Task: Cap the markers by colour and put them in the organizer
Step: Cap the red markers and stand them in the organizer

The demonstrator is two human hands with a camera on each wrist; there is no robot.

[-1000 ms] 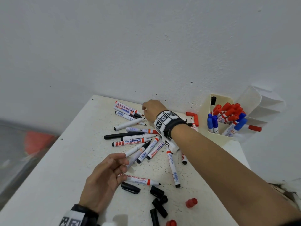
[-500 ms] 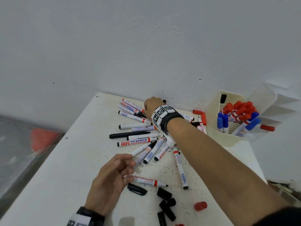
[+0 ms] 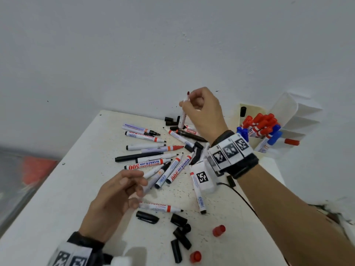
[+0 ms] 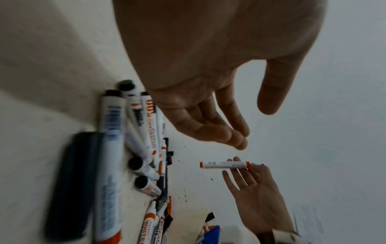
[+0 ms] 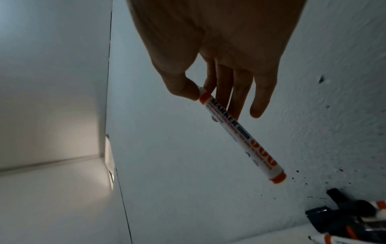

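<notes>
White speckled table (image 3: pixel 57 189), grey wall (image 3: pixel 134 54), blurred red object (image 3: pixel 38 167)

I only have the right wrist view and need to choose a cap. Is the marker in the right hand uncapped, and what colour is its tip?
Observer: The head view shows the marker uncapped in the right hand, with its dark red tip pointing up.
Operator: Any matching caps loose?
Observer: Two red caps lie on the table, on the person's side of the pile.
Operator: Is the other hand free?
Observer: Yes, the left hand holds nothing and hovers over the table with its fingers loosely curled.
</notes>
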